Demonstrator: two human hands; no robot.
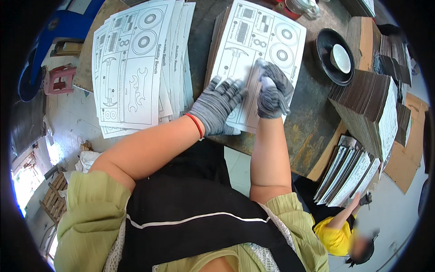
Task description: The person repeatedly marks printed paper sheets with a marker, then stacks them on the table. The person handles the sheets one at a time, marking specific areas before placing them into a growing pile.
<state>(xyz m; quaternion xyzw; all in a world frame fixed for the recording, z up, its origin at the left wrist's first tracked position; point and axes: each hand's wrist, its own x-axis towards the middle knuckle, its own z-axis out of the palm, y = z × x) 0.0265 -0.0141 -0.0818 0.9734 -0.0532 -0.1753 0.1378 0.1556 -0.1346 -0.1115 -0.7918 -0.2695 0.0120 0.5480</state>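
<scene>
A stack of brown boards with a white printed sheet (pixel 247 29) on top lies in front of me; the sheet carries line drawings of tools and round parts. My left hand (pixel 217 106), in a grey striped glove, rests flat with fingers spread on the sheet's lower left part. Over its right side, my right hand (pixel 273 90) is closed in a matching glove. Something pale pokes out past the fingers and a shiny bit shows by the wrist, but I cannot make out what it is. To the left lies a loose, fanned pile of similar printed sheets (pixel 147 61).
Right of the stack, a black bowl (pixel 322 52) holds a small white bowl (pixel 340 59). A red container (pixel 285 9) stands at the far edge. Brown board stacks (pixel 362 97) line the right side. A person in yellow (pixel 334 235) works lower right. A red stool (pixel 60 79) stands left.
</scene>
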